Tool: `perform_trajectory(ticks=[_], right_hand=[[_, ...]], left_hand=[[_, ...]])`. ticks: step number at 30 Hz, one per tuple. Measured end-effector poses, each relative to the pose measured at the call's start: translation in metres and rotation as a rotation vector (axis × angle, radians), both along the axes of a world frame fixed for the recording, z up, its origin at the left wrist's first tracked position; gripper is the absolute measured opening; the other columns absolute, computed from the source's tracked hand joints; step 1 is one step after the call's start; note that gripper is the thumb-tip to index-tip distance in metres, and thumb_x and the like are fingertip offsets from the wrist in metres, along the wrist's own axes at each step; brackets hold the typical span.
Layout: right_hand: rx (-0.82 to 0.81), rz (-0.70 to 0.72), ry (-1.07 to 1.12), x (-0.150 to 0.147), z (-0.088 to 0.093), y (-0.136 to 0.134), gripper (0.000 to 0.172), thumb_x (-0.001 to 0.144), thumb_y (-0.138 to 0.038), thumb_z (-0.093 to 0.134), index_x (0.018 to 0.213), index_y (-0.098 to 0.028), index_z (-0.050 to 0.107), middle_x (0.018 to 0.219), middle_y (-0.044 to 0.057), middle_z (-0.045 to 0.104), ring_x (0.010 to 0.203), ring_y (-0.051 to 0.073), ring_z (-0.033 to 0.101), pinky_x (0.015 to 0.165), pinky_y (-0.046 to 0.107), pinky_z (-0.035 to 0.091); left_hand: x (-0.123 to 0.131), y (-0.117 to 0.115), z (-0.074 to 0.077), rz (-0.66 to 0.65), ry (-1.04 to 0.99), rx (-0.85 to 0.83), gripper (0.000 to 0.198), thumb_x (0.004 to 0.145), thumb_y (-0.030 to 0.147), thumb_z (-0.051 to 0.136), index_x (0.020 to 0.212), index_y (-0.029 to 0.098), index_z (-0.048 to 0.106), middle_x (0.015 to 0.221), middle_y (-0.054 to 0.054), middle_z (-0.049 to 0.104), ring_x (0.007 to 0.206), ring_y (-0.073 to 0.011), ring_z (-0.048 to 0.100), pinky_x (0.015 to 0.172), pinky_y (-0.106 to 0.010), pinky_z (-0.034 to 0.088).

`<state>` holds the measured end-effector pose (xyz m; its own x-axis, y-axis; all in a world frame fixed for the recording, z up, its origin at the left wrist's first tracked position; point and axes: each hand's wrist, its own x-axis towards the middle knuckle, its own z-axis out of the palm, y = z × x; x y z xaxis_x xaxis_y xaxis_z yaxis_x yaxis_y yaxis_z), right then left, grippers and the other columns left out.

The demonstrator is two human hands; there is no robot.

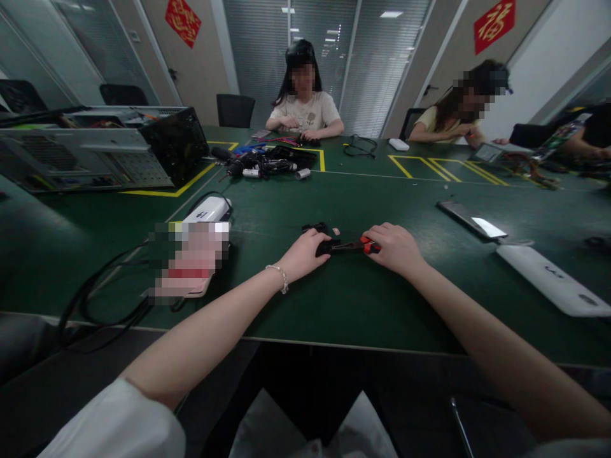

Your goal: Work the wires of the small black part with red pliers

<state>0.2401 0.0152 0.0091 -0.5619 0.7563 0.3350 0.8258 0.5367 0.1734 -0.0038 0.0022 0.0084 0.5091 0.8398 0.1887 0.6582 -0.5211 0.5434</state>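
My right hand [395, 249] is closed around the red handles of a pair of pliers [353, 245], whose dark jaws point left. Between the thumb and fingers of my left hand [305, 254] is a small black part [324, 247], and the jaws of the pliers reach it. Its exact kind is too small and dark to tell. Just beyond my left fingers lies another dark piece [312, 227] on the green table. Beside it is a small pale scrap [336, 231].
An open computer case [109, 152] stands at the far left. Cables and tools [267, 159] are heaped mid-table. White power banks [554, 280] [209, 208] and phones flank my arms, with a black cable [90, 305] looping at left. Two people sit across the table; another is partly visible at far right.
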Motion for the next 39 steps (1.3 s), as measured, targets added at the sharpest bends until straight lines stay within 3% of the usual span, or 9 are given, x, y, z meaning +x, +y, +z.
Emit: perform_trajectory(ticks=[39], right_hand=[[0.005,-0.017,-0.014,-0.0017,0.0009,-0.0014,0.021,0.073,-0.027,0.052,0.089,-0.017,0.062,0.089,0.007,0.064,0.08,0.02,0.052,0.064,0.031,0.037]], left_hand=[[-0.0001,0.0016,-0.0029,0.003,0.004,0.011,0.034,0.078,0.022,0.058,0.112,0.017,0.055,0.111,-0.008,0.052,0.102,-0.0214,0.052,0.09,-0.035,0.043]])
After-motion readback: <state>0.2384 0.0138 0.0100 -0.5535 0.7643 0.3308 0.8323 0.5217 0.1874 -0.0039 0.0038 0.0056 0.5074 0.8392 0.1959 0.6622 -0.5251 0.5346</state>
